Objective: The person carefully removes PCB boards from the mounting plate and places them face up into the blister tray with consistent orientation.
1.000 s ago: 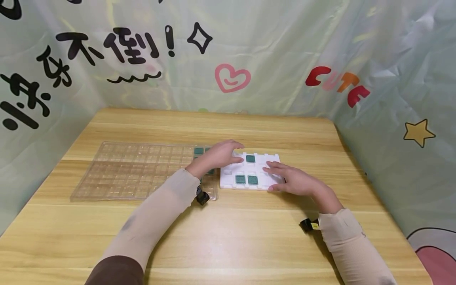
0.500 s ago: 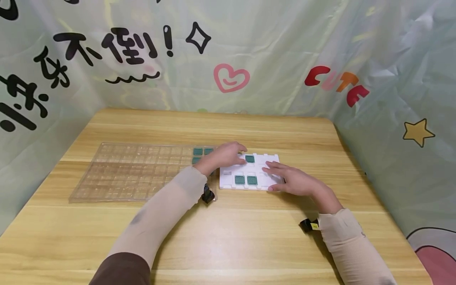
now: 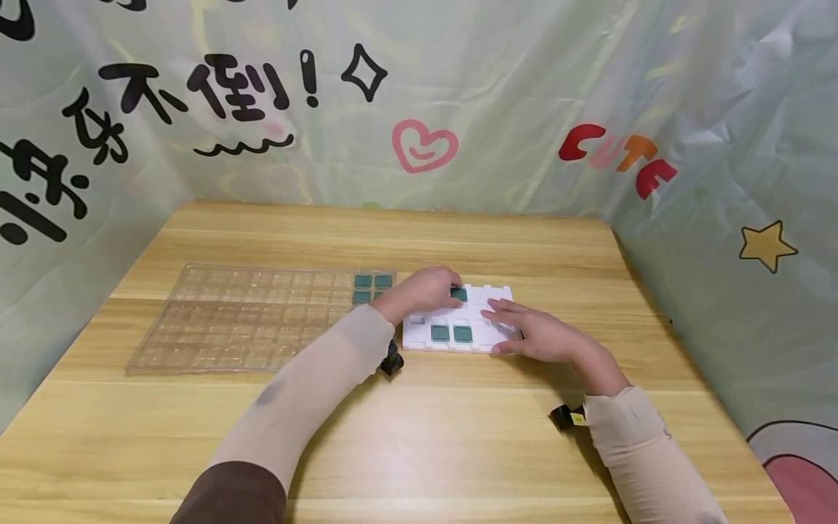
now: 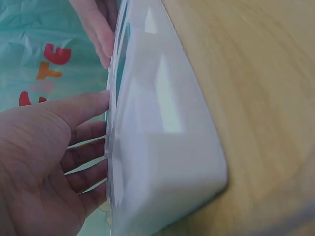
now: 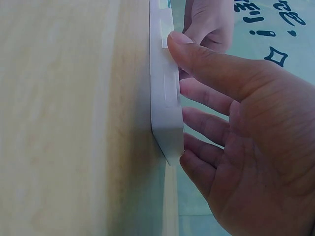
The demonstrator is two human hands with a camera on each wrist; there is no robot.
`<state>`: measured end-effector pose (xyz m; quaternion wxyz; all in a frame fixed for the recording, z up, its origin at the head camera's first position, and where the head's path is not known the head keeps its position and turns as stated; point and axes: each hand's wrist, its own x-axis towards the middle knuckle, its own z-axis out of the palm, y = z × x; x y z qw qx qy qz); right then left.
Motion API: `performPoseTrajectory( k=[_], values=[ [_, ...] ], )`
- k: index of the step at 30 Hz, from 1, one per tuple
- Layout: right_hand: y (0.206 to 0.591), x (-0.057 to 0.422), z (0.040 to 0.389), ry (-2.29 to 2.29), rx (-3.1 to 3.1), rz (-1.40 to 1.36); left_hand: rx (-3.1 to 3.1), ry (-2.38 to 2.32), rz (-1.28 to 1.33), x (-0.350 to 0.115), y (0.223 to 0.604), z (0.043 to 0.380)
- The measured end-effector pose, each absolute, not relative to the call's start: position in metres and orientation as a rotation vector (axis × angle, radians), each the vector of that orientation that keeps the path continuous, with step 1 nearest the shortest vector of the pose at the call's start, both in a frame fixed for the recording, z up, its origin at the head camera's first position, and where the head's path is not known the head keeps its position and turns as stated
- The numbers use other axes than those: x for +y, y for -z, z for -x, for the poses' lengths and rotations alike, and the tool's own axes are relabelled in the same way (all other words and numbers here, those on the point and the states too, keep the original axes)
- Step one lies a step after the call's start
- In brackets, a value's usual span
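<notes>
A white tray (image 3: 417, 336) lies right of centre on the table, with green square chips in some of its pockets. Two chips, one of them the left chip (image 3: 440, 332), sit in the near row. At the far row, my left hand (image 3: 428, 288) reaches in from the left, its thumb and fingertips at either side of a third chip (image 3: 461, 295), partly covering it. In the left wrist view, the fingers of the left hand (image 4: 49, 157) are loosely spread at the tray's surface. My right hand (image 3: 543, 332) rests with spread fingers on the tray's right end; its thumb (image 5: 197, 51) lies on the near edge.
Left of the white tray lies a long clear plastic tray (image 3: 262, 320) divided into many pockets. Several green chips (image 3: 362, 280) occupy its right end, partly behind the left arm. A printed curtain (image 3: 511, 87) encloses the wooden table (image 3: 432, 444).
My left hand has moved to the right across the white tray, its fingertips coming to the far chip. The right hand has stayed in place on the tray.
</notes>
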<state>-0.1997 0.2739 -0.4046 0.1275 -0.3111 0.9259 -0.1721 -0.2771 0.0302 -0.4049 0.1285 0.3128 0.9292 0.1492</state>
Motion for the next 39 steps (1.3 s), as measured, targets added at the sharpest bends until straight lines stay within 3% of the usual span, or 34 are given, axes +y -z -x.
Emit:
performPoseTrajectory(
  k=[39],
  values=[
    [0.407, 0.274, 0.201, 0.493, 2.706, 0.925, 2.772, -0.543, -0.912, 0.022, 0.396, 0.273]
  ],
)
